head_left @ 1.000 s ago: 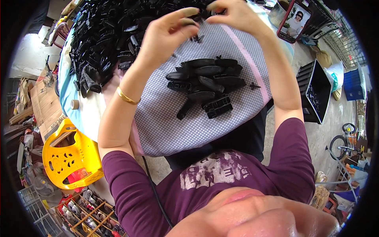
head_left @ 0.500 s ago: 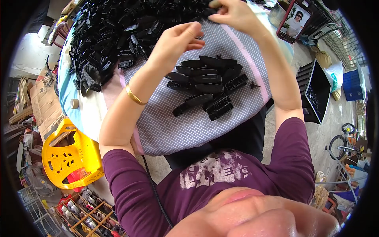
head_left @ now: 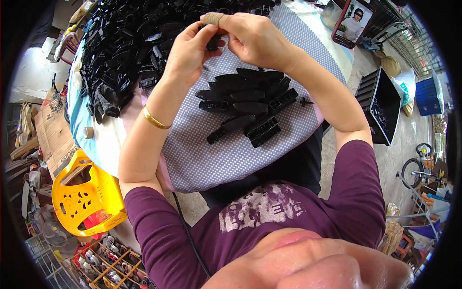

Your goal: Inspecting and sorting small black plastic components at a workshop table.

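My left hand (head_left: 187,53) and my right hand (head_left: 260,41) meet over the far side of the cloth-covered table. Their closed fingers pinch a small black piece (head_left: 212,44) between them, mostly hidden, its kind unclear. Tan tape (head_left: 214,19) wraps a digit of my right hand. Nearer to me, several long, rounded black plastic pieces (head_left: 248,96) lie grouped on the grey dotted cloth (head_left: 207,164). A big heap of similar black pieces (head_left: 130,48) covers the table's far left, beside my left hand.
A tape roll (head_left: 88,132) rests on the table's left edge, above a yellow plastic chair (head_left: 86,197). At the far right stands a phone (head_left: 352,21) showing a person. A black crate (head_left: 380,106) with small parts sits on the floor at right.
My right hand has come left and in from the far edge to meet my left hand. My left hand has shifted left, and both now grip a small black piece.
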The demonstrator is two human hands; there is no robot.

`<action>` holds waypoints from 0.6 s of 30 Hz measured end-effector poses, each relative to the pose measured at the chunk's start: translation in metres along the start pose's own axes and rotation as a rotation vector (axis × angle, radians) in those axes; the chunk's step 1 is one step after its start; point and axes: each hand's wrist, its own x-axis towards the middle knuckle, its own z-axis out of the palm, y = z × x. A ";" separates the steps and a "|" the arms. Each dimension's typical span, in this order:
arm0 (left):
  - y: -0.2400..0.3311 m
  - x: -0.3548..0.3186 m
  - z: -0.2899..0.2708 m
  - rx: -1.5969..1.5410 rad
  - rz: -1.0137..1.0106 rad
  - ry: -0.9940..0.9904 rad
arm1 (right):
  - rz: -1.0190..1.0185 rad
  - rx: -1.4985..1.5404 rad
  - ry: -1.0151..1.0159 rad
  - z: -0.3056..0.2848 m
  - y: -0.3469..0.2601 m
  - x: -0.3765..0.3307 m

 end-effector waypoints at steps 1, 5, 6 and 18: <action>0.002 0.001 -0.005 0.035 0.007 -0.016 | -0.111 -0.003 0.058 0.002 0.002 0.002; 0.011 0.002 -0.018 -0.036 -0.044 -0.113 | -0.198 -0.064 0.127 -0.001 0.003 0.008; 0.013 0.003 -0.021 -0.036 -0.044 -0.112 | -0.167 -0.024 0.078 -0.008 0.000 0.009; 0.026 0.000 -0.016 0.051 0.021 -0.203 | -0.388 -0.338 0.206 -0.023 0.010 0.019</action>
